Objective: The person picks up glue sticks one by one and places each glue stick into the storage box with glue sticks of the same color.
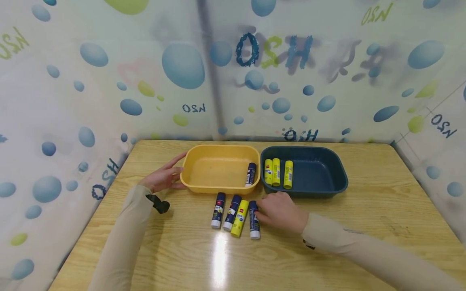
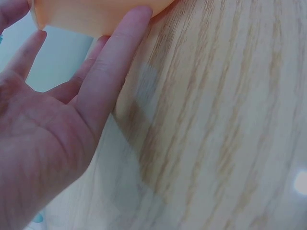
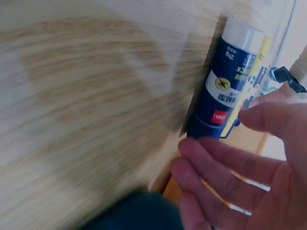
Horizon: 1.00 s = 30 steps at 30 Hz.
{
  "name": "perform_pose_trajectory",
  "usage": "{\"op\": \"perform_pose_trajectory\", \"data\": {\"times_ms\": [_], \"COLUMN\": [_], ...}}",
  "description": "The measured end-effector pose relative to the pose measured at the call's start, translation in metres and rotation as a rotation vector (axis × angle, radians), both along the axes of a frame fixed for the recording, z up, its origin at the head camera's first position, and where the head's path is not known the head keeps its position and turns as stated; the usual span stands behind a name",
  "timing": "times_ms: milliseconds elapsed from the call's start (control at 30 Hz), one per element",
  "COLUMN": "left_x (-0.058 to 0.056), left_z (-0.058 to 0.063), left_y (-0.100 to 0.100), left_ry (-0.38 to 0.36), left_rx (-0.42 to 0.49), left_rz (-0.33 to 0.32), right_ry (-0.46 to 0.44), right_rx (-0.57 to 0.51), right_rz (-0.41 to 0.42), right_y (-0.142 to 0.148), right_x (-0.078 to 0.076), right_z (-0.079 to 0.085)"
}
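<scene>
My left hand (image 1: 164, 178) rests its spread fingers against the left end of a yellow plastic bin (image 1: 211, 171); in the left wrist view, fingertips (image 2: 136, 17) touch its wall. Beside the rightmost navy glue stick (image 1: 254, 222) on the table is my right hand (image 1: 282, 212). The right wrist view has thumb and loosely bent fingers around that stick's navy end (image 3: 204, 127), not closed on it; whether they touch it is unclear. To its left lie a yellow glue stick (image 1: 239, 219) and two more navy ones, one in the middle (image 1: 232, 213) and one leftmost (image 1: 218, 211).
One navy glue stick (image 1: 251, 174) leans inside the yellow bin's right end. A dark blue bin (image 1: 313, 173) stands close against it, with three yellow glue sticks (image 1: 276, 172) at its left side. A patterned curtain (image 1: 233, 101) hangs behind the wooden table (image 1: 182, 250).
</scene>
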<state>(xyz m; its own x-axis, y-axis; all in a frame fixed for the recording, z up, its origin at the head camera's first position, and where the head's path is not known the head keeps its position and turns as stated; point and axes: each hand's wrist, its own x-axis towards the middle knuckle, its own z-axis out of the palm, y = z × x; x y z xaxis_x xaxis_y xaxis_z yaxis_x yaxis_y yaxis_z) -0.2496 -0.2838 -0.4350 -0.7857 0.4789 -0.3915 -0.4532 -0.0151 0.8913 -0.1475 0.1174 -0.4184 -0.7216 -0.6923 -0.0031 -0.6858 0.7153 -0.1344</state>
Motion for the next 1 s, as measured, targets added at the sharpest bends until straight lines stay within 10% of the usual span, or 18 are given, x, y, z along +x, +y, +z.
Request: {"op": "perform_pose_trajectory", "data": {"times_ms": [367,1000], "left_x": [0.0,-0.001], "left_z": [-0.001,-0.003], "left_y": [0.001,0.0], "left_ry": [0.009,0.019], "left_rx": [-0.005,0.012], "left_rz": [-0.003,-0.028], "right_ry": [0.062,-0.166], "right_rx": [0.054,0.002], "right_rz": [-0.107,-0.27], "right_y": [-0.015,-0.024], "right_x": [0.004,0.002], "right_z": [-0.002,-0.007]}}
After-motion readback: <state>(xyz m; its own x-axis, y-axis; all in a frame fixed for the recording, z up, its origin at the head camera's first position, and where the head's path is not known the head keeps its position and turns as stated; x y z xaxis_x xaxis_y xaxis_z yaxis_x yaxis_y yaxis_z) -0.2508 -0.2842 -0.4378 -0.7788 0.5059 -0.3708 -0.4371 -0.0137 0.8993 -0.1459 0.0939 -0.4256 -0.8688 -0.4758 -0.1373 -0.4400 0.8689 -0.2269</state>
